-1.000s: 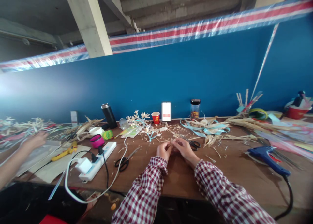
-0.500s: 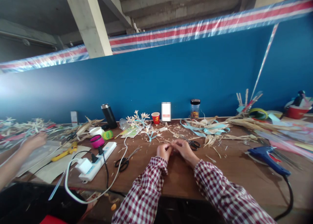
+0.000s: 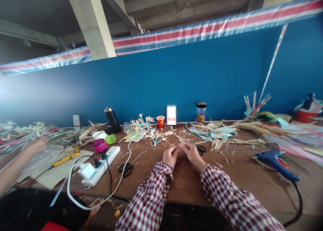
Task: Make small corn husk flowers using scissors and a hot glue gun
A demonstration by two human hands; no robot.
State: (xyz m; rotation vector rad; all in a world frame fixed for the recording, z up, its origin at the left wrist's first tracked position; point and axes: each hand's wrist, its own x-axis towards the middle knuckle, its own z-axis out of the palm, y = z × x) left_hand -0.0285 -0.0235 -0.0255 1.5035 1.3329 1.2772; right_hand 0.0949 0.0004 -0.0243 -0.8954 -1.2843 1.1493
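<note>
Littered brown table [image 3: 242, 180]: both hands, left hand [image 3: 170, 156] and right hand [image 3: 192, 153], grip closed on a straw piece [image 3: 180, 151], scissors [image 3: 201, 149] just beyond.

small piece pinched between left hand [image 3: 170, 156] and right hand [image 3: 191, 154] too small to tell

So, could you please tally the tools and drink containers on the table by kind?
Scissors: 2, one left of the hands, one by the right hand
Glue gun: 1
Flask: 1
Red cup: 1
Jar: 1
Total: 6
</note>
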